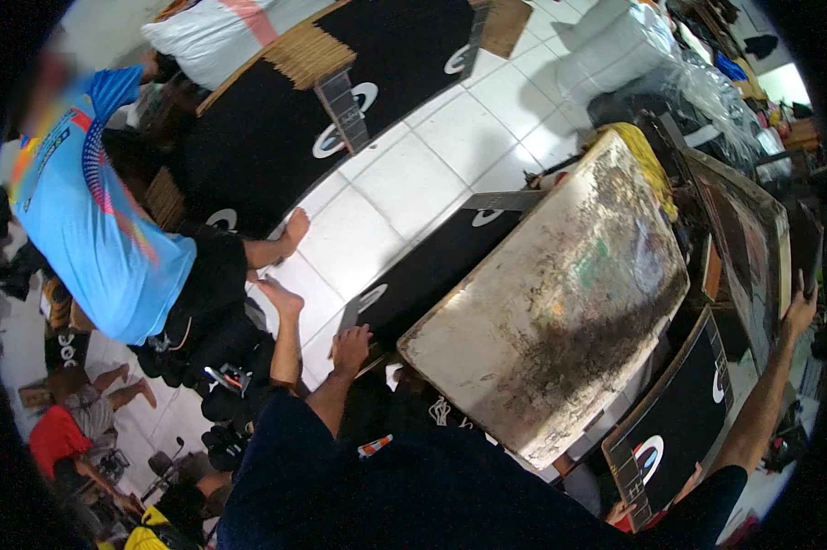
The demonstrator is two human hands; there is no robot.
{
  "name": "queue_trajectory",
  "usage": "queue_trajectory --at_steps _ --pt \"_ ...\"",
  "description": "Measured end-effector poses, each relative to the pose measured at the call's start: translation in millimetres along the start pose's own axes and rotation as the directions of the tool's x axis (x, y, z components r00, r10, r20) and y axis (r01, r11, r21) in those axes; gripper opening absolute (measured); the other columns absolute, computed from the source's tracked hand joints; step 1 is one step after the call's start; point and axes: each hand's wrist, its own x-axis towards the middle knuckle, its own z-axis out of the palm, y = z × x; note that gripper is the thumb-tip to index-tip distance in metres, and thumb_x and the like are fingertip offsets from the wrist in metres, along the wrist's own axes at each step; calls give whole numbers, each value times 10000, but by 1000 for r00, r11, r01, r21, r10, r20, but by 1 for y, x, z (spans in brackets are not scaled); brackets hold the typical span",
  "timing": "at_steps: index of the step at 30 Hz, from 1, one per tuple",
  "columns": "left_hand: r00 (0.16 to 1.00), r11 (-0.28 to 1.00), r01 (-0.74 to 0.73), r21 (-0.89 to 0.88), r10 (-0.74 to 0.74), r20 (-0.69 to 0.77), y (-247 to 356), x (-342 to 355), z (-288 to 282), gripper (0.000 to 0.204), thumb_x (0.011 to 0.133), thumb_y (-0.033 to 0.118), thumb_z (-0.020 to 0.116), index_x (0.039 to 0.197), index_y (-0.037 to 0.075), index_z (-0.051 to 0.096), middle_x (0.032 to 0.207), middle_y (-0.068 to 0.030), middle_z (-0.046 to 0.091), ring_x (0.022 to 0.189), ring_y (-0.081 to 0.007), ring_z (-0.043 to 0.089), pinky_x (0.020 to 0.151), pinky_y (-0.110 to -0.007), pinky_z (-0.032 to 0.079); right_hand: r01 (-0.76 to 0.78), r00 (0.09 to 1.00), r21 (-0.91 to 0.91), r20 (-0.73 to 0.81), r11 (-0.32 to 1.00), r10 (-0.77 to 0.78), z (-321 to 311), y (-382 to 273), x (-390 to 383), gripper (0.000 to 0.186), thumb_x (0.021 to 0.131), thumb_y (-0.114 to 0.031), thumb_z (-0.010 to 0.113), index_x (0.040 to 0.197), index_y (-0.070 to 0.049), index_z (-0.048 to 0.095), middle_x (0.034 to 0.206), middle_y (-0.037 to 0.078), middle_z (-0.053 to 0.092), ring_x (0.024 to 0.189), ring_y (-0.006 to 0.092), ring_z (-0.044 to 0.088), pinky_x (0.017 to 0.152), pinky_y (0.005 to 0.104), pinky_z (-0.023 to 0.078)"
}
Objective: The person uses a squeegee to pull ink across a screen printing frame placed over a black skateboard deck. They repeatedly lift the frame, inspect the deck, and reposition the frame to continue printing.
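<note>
Stained worktop; left hand loosely open by black panel, right hand near frame (grip unclear): best kept steady.

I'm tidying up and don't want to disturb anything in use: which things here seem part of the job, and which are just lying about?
Likely the job:
printed black panel, by the left hand
framed panel, near the right hand
stained board, between the hands

Likely lying about:
white sack, top left
clear plastic, upper right
</note>
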Motion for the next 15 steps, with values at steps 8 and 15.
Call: queue_trajectory --at_steps 8,15 --pt "961 955 274 -117 -268 61 -51 8 -5 265 1010 304 596 1125 111 736 1057 -90 739 965 -308 684 858 -488 510 64 998 -84 -10 994 -65 -6 -3 16 399 1044 -406 571 1408 -277 676 1528 96 553 1218 254 640 1003 437 509" --pt "918 957 -54 -285 -65 -391 -30 44 -116 146 881 170 770 889 24 768 830 -154 730 769 -344 679 748 -438 501 58 998 -34 -17 998 -59 -9 -12 27 367 1050 -353 562 1394 -318 684 1399 63 663 822 179 669 788 359 539"
